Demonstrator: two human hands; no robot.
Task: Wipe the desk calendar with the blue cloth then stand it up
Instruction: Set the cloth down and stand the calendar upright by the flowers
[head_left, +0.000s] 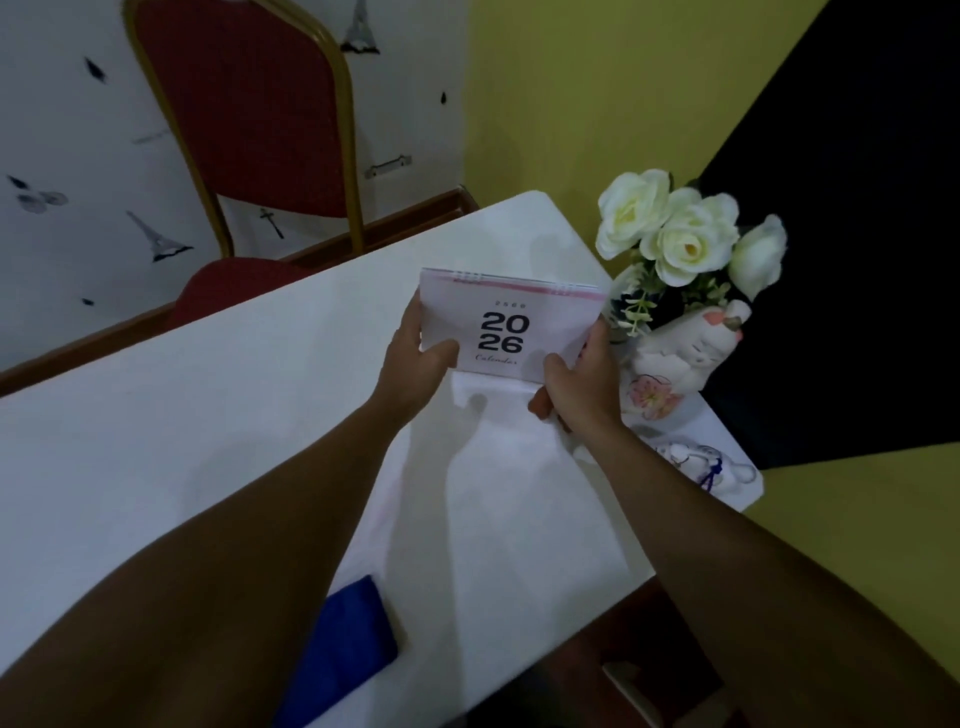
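Both hands, left (415, 364) and right (576, 387), are closed on the ends of the calendar (504, 325), propped at the tabletop's (208, 405) far right; it could splay flat, or knock the flowers (685, 234) just right; the cloth (343, 649) lies near.

Both bare forearms reach forward and converge, hands set apart at the same height. The left hand (415, 358) is closed in a pinch, its thumb lying across the front and its fingers (410, 312) wrapped behind. The right hand (576, 387) grips likewise, thumb forward, fingers curled under and behind, wrist slightly bent.
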